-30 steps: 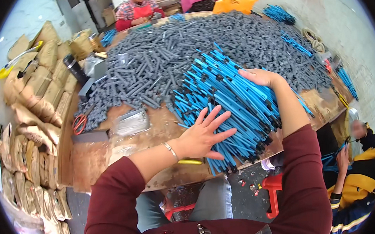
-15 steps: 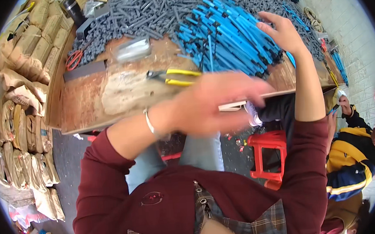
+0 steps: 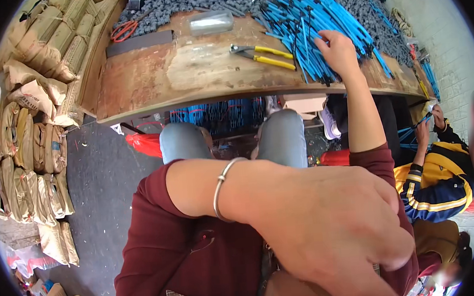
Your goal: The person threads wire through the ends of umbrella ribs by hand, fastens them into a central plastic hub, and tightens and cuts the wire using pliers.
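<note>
My right hand [image 3: 339,55] is over the near side of a pile of thin blue strips with black ends [image 3: 316,18], thumb and forefinger apart, touching or just above the strips. My left hand [image 3: 330,224] is large and close in front of my chest, its back turned up and a silver bangle [image 3: 221,190] round the wrist. Its fingers bend down and away, and the fingertips are hidden, so what they hold, if anything, does not show. Yellow-handled pliers [image 3: 266,57] lie on the wooden table [image 3: 149,77], left of the strips.
Behind the strips spread many small grey parts [image 3: 226,0]. A clear plastic box [image 3: 211,23], a dark flat bar [image 3: 139,42] and red-handled scissors [image 3: 124,30] are at the left. Brown sacks [image 3: 26,157] are stacked beside the table. A person in a yellow-and-navy jacket [image 3: 434,172] works at the right.
My left hand has swung from over the table edge back and down toward my chest. My right hand has come nearer across the strips. The view has shifted, showing more under the table.
</note>
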A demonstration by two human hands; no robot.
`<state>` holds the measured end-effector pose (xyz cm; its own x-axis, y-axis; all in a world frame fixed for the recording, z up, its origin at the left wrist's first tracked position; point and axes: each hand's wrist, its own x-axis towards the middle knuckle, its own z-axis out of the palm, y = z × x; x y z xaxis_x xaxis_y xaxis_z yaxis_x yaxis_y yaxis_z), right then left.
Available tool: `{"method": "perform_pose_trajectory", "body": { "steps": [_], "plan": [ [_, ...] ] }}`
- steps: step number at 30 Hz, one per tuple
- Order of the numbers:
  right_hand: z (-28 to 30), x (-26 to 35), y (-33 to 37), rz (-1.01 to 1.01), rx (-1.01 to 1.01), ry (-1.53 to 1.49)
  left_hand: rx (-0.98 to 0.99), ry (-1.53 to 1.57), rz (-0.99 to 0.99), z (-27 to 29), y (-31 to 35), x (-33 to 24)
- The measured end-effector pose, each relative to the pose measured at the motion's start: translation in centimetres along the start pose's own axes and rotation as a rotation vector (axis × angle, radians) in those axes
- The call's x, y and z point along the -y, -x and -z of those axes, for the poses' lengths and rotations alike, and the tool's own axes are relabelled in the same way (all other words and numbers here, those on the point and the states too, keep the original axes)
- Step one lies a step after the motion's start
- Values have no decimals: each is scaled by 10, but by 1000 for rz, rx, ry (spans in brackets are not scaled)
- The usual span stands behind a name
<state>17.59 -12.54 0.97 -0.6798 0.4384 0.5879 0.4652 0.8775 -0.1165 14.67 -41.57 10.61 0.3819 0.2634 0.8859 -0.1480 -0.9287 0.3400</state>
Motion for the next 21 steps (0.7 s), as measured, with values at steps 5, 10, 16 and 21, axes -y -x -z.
{"method": "perform_pose_trajectory", "body": {
  "steps": [5,10,16,21],
  "plan": [
    [-9,-19,-30,-132,21,42,122,-646,173,30,49,21],
    [-28,-17,-67,-282,39,211,-340,-1320,745,103,174,76],
    [-67,-18,-70,-170,-45,528,-529,-1451,810,120,216,97],
    [-68,-32,-94,-113,-184,325,-638,-1302,826,122,215,94]
  ]
}}
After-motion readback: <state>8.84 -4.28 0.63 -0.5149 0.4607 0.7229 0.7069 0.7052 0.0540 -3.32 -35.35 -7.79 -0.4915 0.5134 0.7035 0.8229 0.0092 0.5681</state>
